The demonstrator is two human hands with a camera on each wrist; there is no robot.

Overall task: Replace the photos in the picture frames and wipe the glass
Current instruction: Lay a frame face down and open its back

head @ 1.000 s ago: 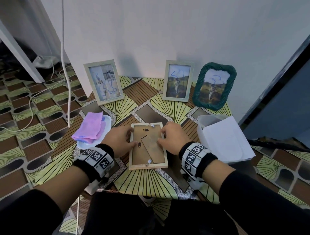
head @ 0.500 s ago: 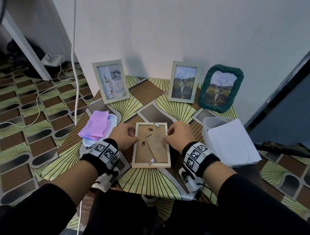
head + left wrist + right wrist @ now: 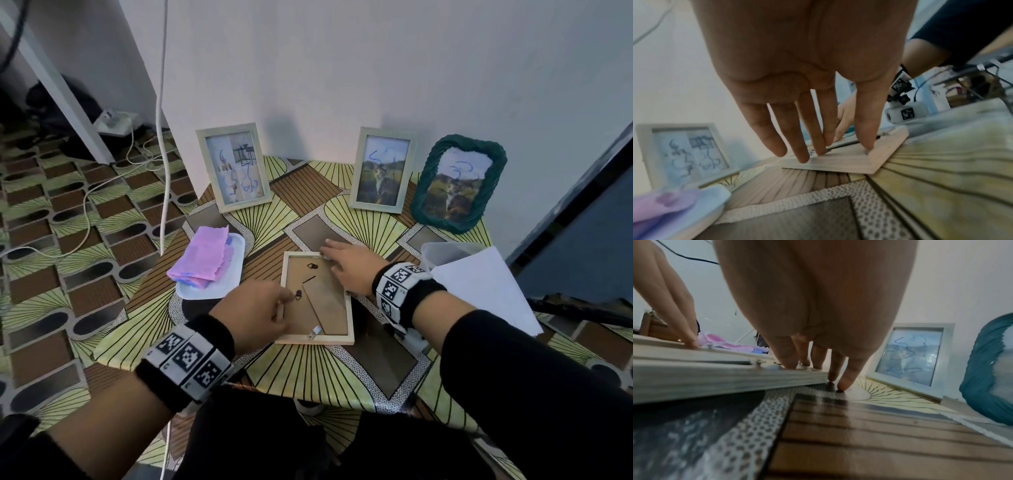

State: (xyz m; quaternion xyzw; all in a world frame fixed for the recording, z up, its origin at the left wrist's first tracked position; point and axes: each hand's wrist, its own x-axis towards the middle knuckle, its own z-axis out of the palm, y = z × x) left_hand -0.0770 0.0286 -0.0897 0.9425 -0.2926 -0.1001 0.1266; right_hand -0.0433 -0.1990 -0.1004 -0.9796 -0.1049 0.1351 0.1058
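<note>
Patterned table (image 3: pixel 318 373) with four frames, cloth tray, paper bin.

Pale matt wooden frame (image 3: pixel 317 337) with brown fibreboard backing (image 3: pixel 310 281); glossy tablecloth (image 3: pixel 308 366).

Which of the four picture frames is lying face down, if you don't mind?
The light wooden frame between both hands: its brown backing faces up, while the other three stand against the wall.

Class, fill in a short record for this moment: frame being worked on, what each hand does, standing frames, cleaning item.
Worked frame: wooden frame, face down on the table
Left hand: fingers rest on its left edge
Right hand: fingers at its far right corner
Standing frames: three against the wall, one green frame
Cleaning item: pink cloth on a white tray
</note>
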